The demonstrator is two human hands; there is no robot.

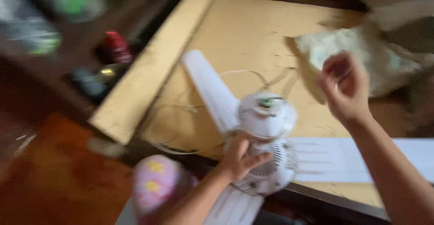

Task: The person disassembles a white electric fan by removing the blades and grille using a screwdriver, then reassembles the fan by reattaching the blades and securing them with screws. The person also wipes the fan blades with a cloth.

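Item: white ceiling fan (264, 130), lying on a tan wooden board (244, 39) near the board's front edge, its round motor housing uppermost with a small greenish fitting at the top centre. One white blade (205, 87) runs up and to the left from the housing across the board; a second white blade (357, 159) extends flat to the right along the front edge; a third, partly seen, points down off the board toward the viewer. Thin pale wires lie in loops on the board around the housing. Left hand (239, 155): fingers curled around the lower side of the fan housing, gripping it at the ribbed vented part. Right hand (343, 87): raised above the board, apart from the fan, fingers bent inward toward the palm; the view is blurred and whether anything is pinched between them cannot be told. Behind the right hand, at the far right of the board, a crumpled pale bag (361, 53). Along the board's left edge, a long tan wooden plank (151, 64) lies at an angle. Left of the plank, on a darker surface, a red container (116, 46) and some dark small items, too blurred to identify. Lower left, an orange surface (58, 171); beside the left forearm, a pink rounded object with yellow marks (156, 184).
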